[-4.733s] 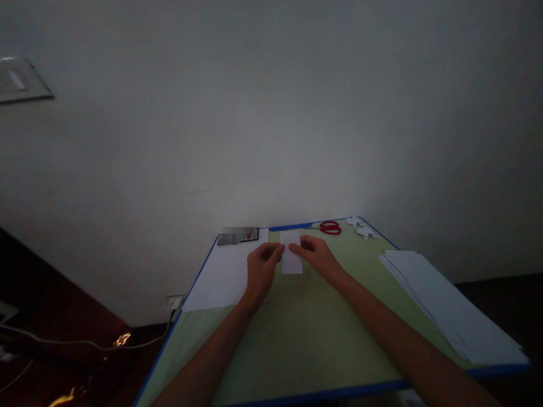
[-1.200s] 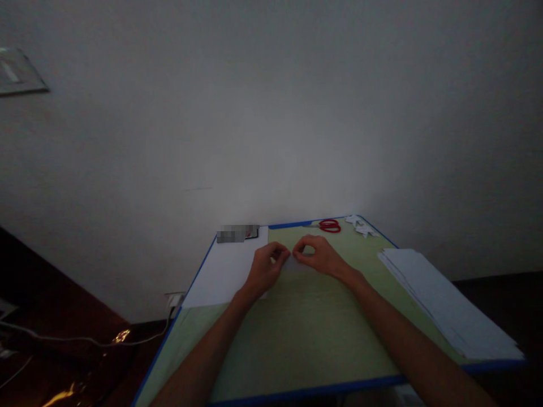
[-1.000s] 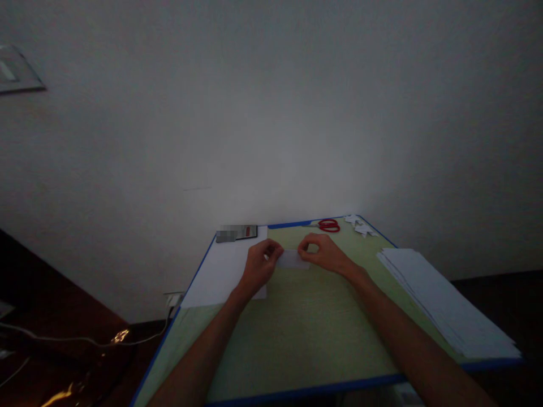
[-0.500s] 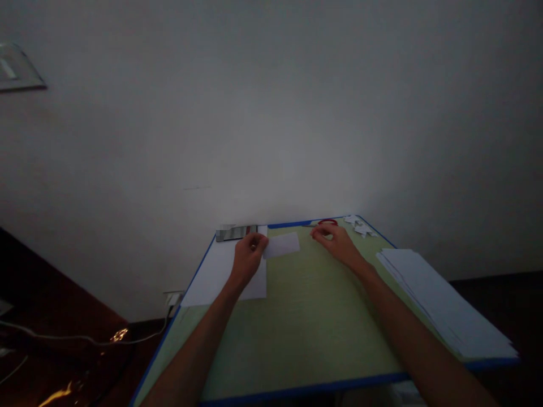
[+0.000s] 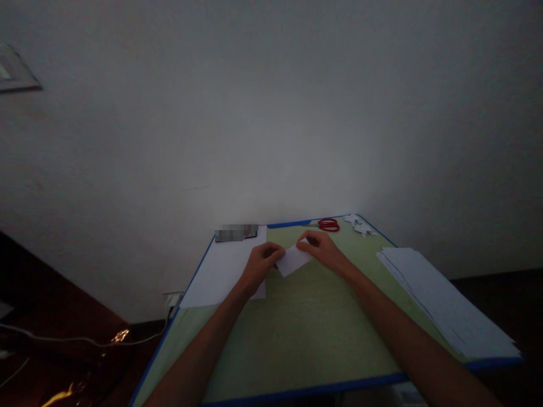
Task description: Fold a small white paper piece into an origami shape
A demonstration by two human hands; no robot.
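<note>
A small white rectangular piece of paper (image 5: 293, 261) is stretched between my two hands above the green table (image 5: 314, 328). My left hand (image 5: 262, 263) pinches its left end between thumb and fingers. At the upper right end, my right hand (image 5: 321, 249) grips the paper the same way. The piece hangs tilted, its right side higher than its left. Under and beside my left wrist lies a larger white sheet (image 5: 216, 277). Just beyond my right hand rest red-handled scissors (image 5: 328, 225).
A stack of white paper (image 5: 441, 299) lies along the table's right edge. Folded white paper pieces (image 5: 360, 226) sit in the far right corner. At the far left is a dark flat device (image 5: 235, 232), partly blurred. The wall stands right behind the table; a white cable (image 5: 97, 342) runs at left.
My right hand has moved left and taken hold of the paper's right end. My left hand has shifted right and nearer, and the paper has turned to a steeper tilt.
</note>
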